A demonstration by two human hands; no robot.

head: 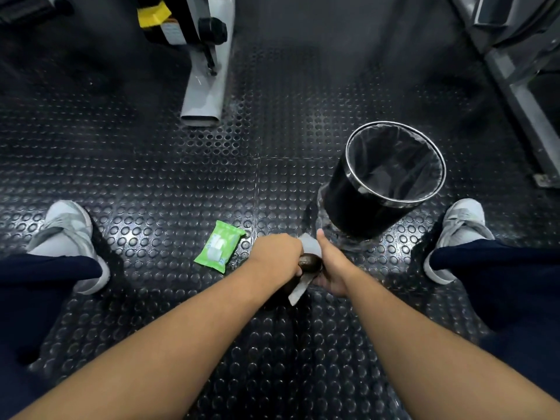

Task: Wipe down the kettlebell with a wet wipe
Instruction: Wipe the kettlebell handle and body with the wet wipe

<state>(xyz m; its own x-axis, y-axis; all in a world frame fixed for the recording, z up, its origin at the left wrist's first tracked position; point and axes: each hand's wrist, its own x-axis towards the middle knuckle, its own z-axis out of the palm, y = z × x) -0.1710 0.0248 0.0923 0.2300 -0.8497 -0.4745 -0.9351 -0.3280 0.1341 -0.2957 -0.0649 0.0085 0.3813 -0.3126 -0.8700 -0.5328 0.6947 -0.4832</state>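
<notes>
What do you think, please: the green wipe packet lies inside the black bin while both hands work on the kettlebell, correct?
Not quite: the head view shows the green wipe packet on the floor, outside the black bin; the rest holds.

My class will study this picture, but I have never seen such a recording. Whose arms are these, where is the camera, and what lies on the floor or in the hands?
No machine here: a person wears one wide-angle camera on the head, looking down at their own arms. The left hand grips the dark kettlebell; the right hand holds a white wet wipe against it. On the studded rubber floor lies a green pack of wipes, left of the hands, and a black lined bin stands just beyond the right hand. The grey shoes are the person's own.
</notes>
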